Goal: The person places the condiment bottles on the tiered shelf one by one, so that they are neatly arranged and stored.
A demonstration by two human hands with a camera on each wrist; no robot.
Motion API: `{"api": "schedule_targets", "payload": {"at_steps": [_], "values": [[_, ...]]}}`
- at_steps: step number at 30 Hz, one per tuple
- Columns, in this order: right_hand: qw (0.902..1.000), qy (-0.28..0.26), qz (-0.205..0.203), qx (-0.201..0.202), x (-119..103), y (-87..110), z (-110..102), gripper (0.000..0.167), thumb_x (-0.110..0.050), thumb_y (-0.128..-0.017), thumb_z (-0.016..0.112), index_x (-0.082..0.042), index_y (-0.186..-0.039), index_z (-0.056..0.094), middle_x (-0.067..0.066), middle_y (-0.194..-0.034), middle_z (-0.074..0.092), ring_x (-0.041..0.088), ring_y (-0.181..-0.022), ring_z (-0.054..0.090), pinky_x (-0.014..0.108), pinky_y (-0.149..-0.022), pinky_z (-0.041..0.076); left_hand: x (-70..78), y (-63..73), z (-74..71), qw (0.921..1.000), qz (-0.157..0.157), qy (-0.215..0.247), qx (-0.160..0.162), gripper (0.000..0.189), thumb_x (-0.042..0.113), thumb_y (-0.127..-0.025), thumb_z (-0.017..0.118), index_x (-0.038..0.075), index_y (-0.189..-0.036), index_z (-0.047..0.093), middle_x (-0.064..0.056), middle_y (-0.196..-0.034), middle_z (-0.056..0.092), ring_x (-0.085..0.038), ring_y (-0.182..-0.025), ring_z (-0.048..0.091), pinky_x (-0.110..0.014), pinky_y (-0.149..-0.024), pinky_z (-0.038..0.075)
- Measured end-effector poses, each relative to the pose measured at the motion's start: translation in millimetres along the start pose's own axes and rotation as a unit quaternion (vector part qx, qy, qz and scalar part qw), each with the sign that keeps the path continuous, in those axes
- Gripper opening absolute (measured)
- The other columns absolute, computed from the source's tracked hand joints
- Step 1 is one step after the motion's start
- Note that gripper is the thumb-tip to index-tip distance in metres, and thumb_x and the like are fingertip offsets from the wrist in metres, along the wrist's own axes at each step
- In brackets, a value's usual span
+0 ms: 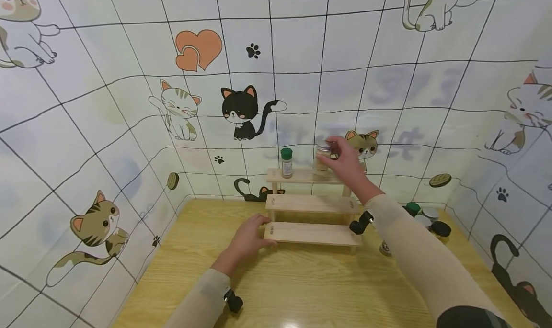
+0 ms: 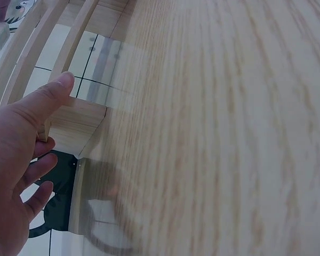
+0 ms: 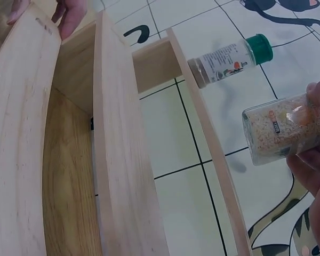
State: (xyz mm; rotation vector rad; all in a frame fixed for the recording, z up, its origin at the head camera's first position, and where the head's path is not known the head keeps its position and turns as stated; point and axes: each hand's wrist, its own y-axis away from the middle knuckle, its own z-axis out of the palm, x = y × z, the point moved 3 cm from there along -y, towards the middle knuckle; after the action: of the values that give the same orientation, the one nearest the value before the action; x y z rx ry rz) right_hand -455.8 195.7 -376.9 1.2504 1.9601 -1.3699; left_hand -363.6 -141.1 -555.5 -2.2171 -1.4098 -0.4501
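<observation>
A three-tier wooden shelf rack [image 1: 312, 203] stands against the back wall. My left hand [image 1: 247, 237] grips the left end of its lowest tier, the thumb [image 2: 58, 88] on one side and fingers on the other. Above the top tier, my right hand [image 1: 347, 163] holds a clear glass jar [image 3: 280, 128] of pale, speckled grains around its sides. A gap shows between the jar's base and the shelf in the right wrist view. To its left, a green-capped spice jar [image 1: 286, 163] stands upright on the top tier.
Several jars with green, pale and black lids [image 1: 441, 228] stand at the table's right. Another small jar [image 1: 385, 248] is partly hidden by my right forearm. The wood-grain table [image 1: 302, 285] meets walls covered in a cat-print sheet [image 1: 297, 93].
</observation>
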Motion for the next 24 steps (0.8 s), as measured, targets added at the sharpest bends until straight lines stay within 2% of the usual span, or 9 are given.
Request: {"api": "schedule_targets", "payload": {"at_steps": [3,8,12,18,24], "values": [[0.9998,0.013,0.000,-0.012,-1.4,-4.1,7.8,0.062,-0.037,-0.101,0.086,-0.011,-0.149,0.057,0.011,-0.134,0.065,0.030,-0.120,0.065,0.048,-0.091,0.055,0.0,0.9,-1.0,1.0000,-0.002,0.001,0.000,0.077,0.048,-0.085,0.097,0.011,-0.145,0.067,-0.005,-0.142,0.067,-0.030,-0.136,0.063,-0.052,-0.115,0.052],[0.9994,0.011,0.013,-0.030,1.8,-8.7,19.8,0.060,-0.035,-0.102,0.085,-0.010,-0.148,0.055,0.014,-0.133,0.064,0.034,-0.121,0.064,0.053,-0.094,0.056,0.9,1.8,-2.1,1.0000,0.005,-0.002,0.002,0.077,0.048,-0.085,0.097,0.009,-0.145,0.067,-0.005,-0.140,0.068,-0.031,-0.135,0.063,-0.053,-0.114,0.053],[0.9991,0.002,0.017,-0.040,3.5,-9.9,27.0,0.057,-0.029,-0.101,0.085,-0.011,-0.146,0.055,0.014,-0.132,0.064,0.033,-0.119,0.064,0.053,-0.094,0.057,1.8,2.1,-1.3,1.0000,0.007,0.000,0.003,0.077,0.048,-0.085,0.097,0.009,-0.144,0.068,-0.006,-0.140,0.068,-0.032,-0.135,0.063,-0.054,-0.114,0.052],[0.9986,0.016,-0.013,-0.048,4.1,-10.1,34.8,0.054,-0.022,-0.100,0.085,-0.005,-0.143,0.056,0.015,-0.126,0.064,0.033,-0.115,0.065,0.051,-0.091,0.060,1.6,2.1,-0.5,1.0000,0.005,-0.002,0.004,0.077,0.049,-0.085,0.096,0.010,-0.145,0.068,-0.005,-0.140,0.068,-0.031,-0.135,0.063,-0.053,-0.114,0.052],[0.9978,0.027,-0.017,-0.057,7.4,-9.4,39.2,0.054,-0.023,-0.102,0.084,-0.007,-0.144,0.054,0.015,-0.128,0.063,0.033,-0.116,0.066,0.051,-0.089,0.063,0.5,1.9,0.4,0.9999,0.010,-0.003,0.005,0.076,0.047,-0.085,0.097,0.009,-0.144,0.068,-0.005,-0.139,0.068,-0.031,-0.133,0.064,-0.053,-0.112,0.054]]}}
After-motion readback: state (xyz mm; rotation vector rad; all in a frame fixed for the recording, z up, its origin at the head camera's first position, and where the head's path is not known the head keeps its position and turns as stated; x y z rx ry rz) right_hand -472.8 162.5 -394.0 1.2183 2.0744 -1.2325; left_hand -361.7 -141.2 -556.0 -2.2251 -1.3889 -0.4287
